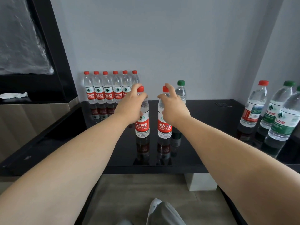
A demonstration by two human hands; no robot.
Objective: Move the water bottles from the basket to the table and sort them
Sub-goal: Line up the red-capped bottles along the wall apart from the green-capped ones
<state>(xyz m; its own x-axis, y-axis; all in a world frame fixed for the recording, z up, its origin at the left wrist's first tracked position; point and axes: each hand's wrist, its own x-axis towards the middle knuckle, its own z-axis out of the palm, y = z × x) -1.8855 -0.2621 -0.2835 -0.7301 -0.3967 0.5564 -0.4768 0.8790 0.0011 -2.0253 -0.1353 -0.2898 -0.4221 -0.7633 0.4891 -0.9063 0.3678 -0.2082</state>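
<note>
Glossy black desk (203, 127) against a pale grey wall (162, 38); the desk top mirrors whatever stands on it.

Mid-desk, two red-capped bottles stand upright, close together but apart. Our left hand (131, 108) curls round the neck of the left bottle (142, 125). Our right hand (172, 108) grips the right bottle (164, 127) at neck and cap.

At the desk's back left, a row of six red-capped bottles (107, 91) stands along the wall. At its back middle is a lone green-capped bottle (181, 90). At its right end stand a single red-capped bottle (253, 109) and a pair of green-capped bottles (274, 111).

Wood-look floor (129, 192) lies below the desk's front edge.
</note>
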